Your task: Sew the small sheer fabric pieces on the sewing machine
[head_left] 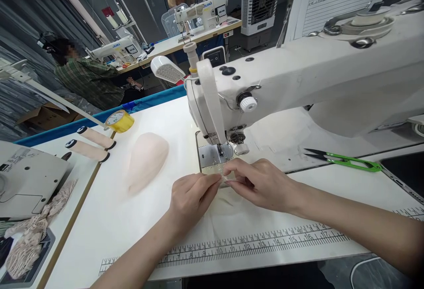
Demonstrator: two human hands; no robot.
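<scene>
My left hand (190, 198) and my right hand (260, 183) meet just in front of the needle plate (212, 155) of a white sewing machine (298, 81). Both pinch a small, thin, pale piece of fabric (225, 178) between their fingertips. The fabric lies partly on the white table (132, 218) and is hard to tell from it. The presser foot (220, 150) stands just beyond my fingers.
A pale pink padded cup (145, 161) lies left of the machine, with yellow tape (119, 121) and two thread spools (91, 144) beyond. Green snips (344, 161) rest at right. A printed ruler (251, 242) runs along the front edge. Another person (89, 79) sits at a far machine.
</scene>
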